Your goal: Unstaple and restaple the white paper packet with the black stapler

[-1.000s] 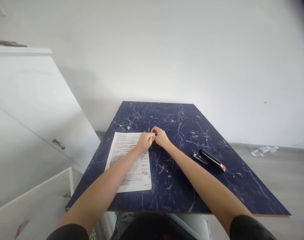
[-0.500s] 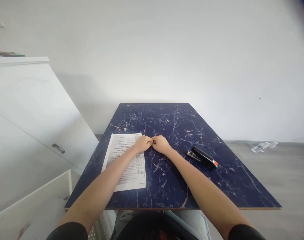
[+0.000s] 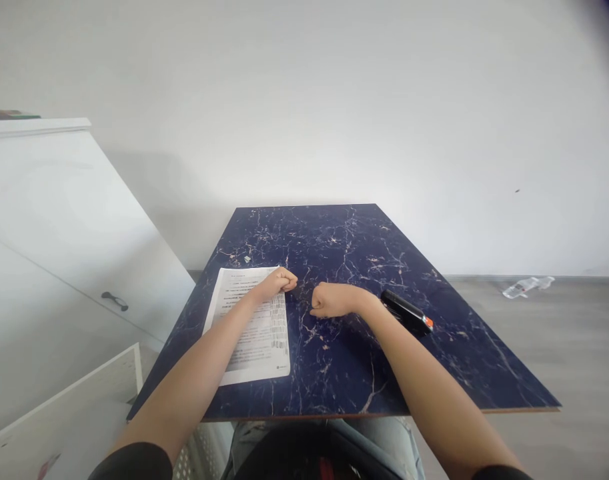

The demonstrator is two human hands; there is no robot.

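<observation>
My left hand [image 3: 279, 283] is curled into a fist over the upper right edge of a printed sheet of paper [image 3: 254, 363]. A short gap to the right, my right hand [image 3: 330, 300] is also closed in a fist above the dark blue marbled table [image 3: 324, 233]. I see nothing in either fist. Beyond my right wrist lies a black stapler [image 3: 409, 312] with an orange-red end, partly covered by the forearm. My left forearm hides part of the sheet's left side.
A white cabinet [image 3: 49, 200] with a dark handle [image 3: 115, 301] stands to the left. Behind the table rises a pale wall [image 3: 304, 120]. Some clear crumpled plastic [image 3: 528, 287] lies on the grey floor at the right. A white-framed panel [image 3: 84, 380] is at the lower left.
My fists, which were touching knuckle to knuckle, are now apart. The right one has turned and drawn back nearer to me, its forearm now covering part of the stapler.
</observation>
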